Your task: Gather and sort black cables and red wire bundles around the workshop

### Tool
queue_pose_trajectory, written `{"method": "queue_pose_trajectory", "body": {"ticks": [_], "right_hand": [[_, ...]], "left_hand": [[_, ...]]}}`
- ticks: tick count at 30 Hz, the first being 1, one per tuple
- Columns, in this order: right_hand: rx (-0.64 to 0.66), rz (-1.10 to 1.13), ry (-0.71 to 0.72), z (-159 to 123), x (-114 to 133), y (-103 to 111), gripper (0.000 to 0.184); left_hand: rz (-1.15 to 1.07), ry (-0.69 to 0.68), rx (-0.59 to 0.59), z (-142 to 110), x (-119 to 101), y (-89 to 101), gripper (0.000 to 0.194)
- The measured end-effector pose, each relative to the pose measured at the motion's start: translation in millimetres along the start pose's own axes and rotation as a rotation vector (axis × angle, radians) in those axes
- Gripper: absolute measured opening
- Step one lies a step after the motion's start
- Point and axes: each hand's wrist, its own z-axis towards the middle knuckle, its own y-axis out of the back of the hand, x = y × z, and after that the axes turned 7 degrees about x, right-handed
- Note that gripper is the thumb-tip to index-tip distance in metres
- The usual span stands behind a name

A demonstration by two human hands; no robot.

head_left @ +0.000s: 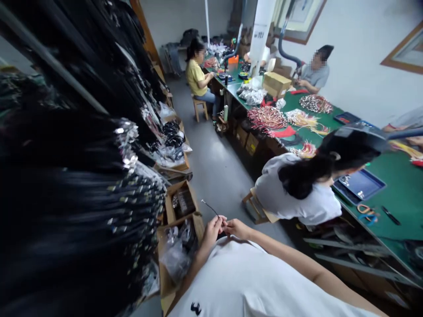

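Note:
My left hand [213, 229] and my right hand [236, 228] meet just in front of my white shirt, fingertips pinched together. Between them they hold a thin black wire [209, 207] that sticks up and to the left from my left fingers. Both hands hover over the grey floor aisle. Below my left hand stand open cardboard boxes [180, 204] holding bagged parts.
Racks of hanging black cables [82, 176] fill the left side. A long green worktable [399, 189] runs along the right, with bundles of coloured wires [267, 118], blue trays [361, 184] and scissors. Three other people sit at it on stools; the nearest, in white [297, 193], is close to my right.

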Motion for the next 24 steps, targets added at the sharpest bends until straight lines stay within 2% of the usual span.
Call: {"method": "queue_pose_trajectory", "body": {"ticks": [2, 6, 10, 14, 17, 19, 21, 24], "right_hand": [[0.006, 0.042, 0.019, 33.3, 18.0, 43.8, 0.058], [0.045, 0.093, 0.027, 112.3, 33.6, 110.5, 0.05], [0.163, 0.054, 0.038, 204.7, 38.4, 186.5, 0.03], [0.204, -0.156, 0.055, 293.2, 67.0, 291.5, 0.02], [0.235, -0.221, 0.067, 353.9, 97.9, 375.6, 0.023], [0.262, -0.222, 0.054, 392.2, 111.9, 423.9, 0.025], [0.27, -0.212, 0.021, 428.7, 116.9, 462.5, 0.024], [0.255, -0.18, -0.028, 482.3, 113.8, 506.9, 0.016]], "left_hand": [[0.037, -0.017, -0.001, 47.5, -24.8, 14.9, 0.057], [0.009, -0.003, -0.082, 138.0, -61.4, 50.5, 0.059], [-0.087, -0.048, -0.304, 236.2, -96.3, 100.8, 0.056], [-0.196, -0.114, -0.583, 328.2, -155.6, 154.0, 0.053], [-0.223, -0.173, -0.701, 384.0, -211.6, 184.1, 0.05], [-0.191, -0.212, -0.746, 416.8, -242.8, 199.8, 0.045], [-0.162, -0.222, -0.783, 449.4, -263.1, 215.4, 0.04], [-0.173, -0.185, -0.832, 506.1, -273.0, 245.2, 0.034]]}}
